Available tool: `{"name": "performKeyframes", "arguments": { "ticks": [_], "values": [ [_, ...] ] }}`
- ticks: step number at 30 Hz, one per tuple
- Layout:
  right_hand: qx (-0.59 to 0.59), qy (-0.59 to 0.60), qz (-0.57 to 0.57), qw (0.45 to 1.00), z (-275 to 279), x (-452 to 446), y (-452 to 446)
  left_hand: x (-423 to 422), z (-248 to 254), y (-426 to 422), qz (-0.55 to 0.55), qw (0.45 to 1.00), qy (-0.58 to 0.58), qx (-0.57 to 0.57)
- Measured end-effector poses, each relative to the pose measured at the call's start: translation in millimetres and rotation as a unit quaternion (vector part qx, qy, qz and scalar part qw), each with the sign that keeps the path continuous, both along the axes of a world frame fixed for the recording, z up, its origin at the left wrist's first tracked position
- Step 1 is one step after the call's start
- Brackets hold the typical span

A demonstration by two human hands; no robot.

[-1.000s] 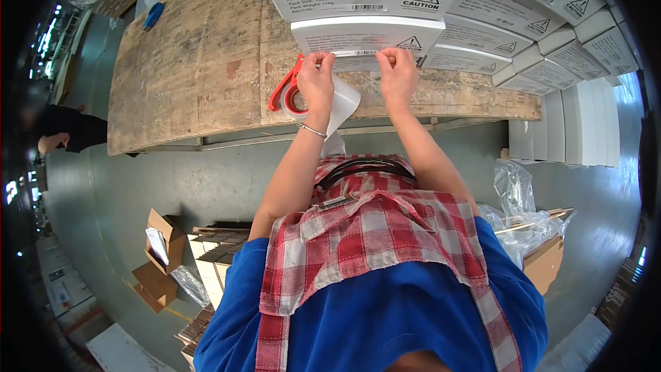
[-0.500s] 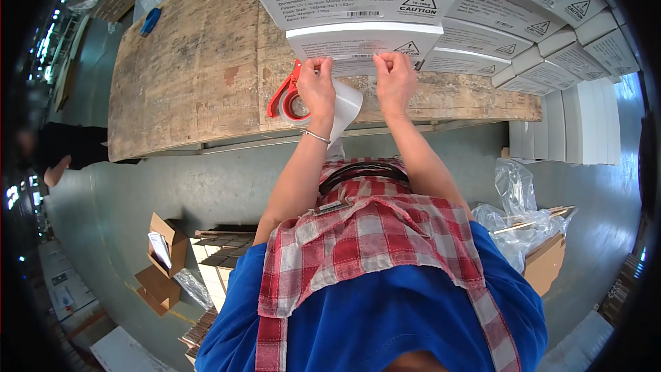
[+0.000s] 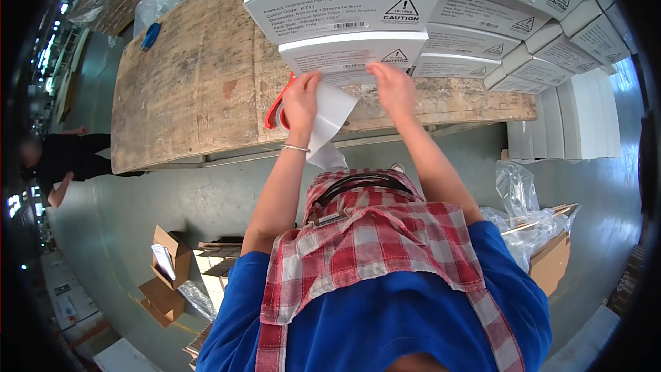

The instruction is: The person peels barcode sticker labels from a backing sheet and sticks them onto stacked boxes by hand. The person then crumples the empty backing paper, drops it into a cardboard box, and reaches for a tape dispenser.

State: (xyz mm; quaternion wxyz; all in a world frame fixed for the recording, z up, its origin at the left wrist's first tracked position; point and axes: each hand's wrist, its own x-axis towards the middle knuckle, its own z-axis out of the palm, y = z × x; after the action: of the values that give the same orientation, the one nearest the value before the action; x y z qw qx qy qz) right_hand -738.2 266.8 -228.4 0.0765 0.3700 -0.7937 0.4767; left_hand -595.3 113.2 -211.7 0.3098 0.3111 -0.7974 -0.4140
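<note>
My left hand (image 3: 301, 102) is closed, its fingertips together at the lower left of a white flooring box (image 3: 323, 54). My right hand (image 3: 394, 89) is pinched at the lower right of the same box front. Whatever thin thing is in the fingers is too faint to make out. Partly behind my left hand, a red tape dispenser (image 3: 273, 114) lies on the wooden table (image 3: 186, 89). A wide white strip (image 3: 336, 107) shows beside my left wrist and hangs over the table edge. Another white box (image 3: 344, 7) with a printed caution label rests on top.
More labelled white boxes (image 3: 475, 17) are stacked to the right. A blue tool (image 3: 150, 36) lies at the table's far left. Open cartons (image 3: 165, 262) and clear plastic wrap (image 3: 516, 189) are on the floor. A person in dark clothes (image 3: 76, 155) is at the left.
My left hand has shifted left and down, and my right hand slightly down, so they are a little farther apart. My view has tilted slightly, showing more of the upper boxes.
</note>
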Motion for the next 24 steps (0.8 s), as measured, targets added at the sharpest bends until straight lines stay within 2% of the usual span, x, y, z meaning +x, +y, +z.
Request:
{"name": "performKeyframes", "arguments": {
  "ticks": [2, 3, 4, 5, 6, 8, 9, 10, 12, 14, 15, 17, 19, 21, 23, 24],
  "values": [
    [0.020, -0.038, -0.020, 0.999, 10, -5, 6, 17, 7, -8, 0.038, 0.996, -0.076, 0.009],
    [0.011, -0.082, 0.013, 0.996, 13, -5, 9, 21, 8, -7, 0.041, 0.996, -0.074, 0.008],
    [0.005, -0.129, 0.045, 0.991, 22, 0, 13, 25, 29, 0, -0.025, 0.991, -0.061, 0.113],
    [0.000, -0.179, 0.076, 0.981, 31, 8, 20, 32, 51, 10, -0.092, 0.970, -0.049, 0.219],
    [0.000, -0.181, 0.078, 0.980, 46, 21, 22, 36, 69, 16, -0.157, 0.934, -0.033, 0.320],
    [-0.050, -0.273, 0.271, 0.922, 82, 40, 16, 39, 93, 20, -0.190, 0.916, 0.012, 0.352],
    [-0.051, -0.268, 0.272, 0.923, 94, 35, 15, 39, 103, 22, -0.221, 0.893, 0.056, 0.387],
    [-0.006, -0.310, 0.327, 0.893, 103, 31, 16, 39, 113, 23, -0.250, 0.866, 0.100, 0.422],
    [0.093, -0.410, 0.427, 0.800, 111, 37, 27, 37, 134, 20, -0.244, 0.875, 0.077, 0.411],
    [0.080, -0.437, 0.436, 0.783, 113, 41, 37, 43, 145, 16, -0.242, 0.890, 0.023, 0.386],
    [0.059, -0.442, 0.443, 0.778, 117, 36, 38, 48, 148, 15, -0.235, 0.890, 0.021, 0.391],
    [0.036, -0.447, 0.448, 0.773, 128, 37, 38, 54, 155, 10, -0.305, 0.886, -0.065, 0.343],
    [0.048, -0.392, 0.413, 0.820, 139, 40, 42, 55, 160, 8, -0.343, 0.878, -0.107, 0.315],
    [0.057, -0.368, 0.390, 0.842, 148, 46, 46, 58, 161, 11, -0.354, 0.856, -0.101, 0.362],
    [-0.033, -0.385, 0.383, 0.839, 157, 57, 46, 62, 159, 14, -0.360, 0.842, -0.099, 0.389],
    [-0.079, -0.392, 0.379, 0.835, 160, 60, 46, 64, 158, 15, -0.376, 0.816, -0.083, 0.431]
  ]
}}
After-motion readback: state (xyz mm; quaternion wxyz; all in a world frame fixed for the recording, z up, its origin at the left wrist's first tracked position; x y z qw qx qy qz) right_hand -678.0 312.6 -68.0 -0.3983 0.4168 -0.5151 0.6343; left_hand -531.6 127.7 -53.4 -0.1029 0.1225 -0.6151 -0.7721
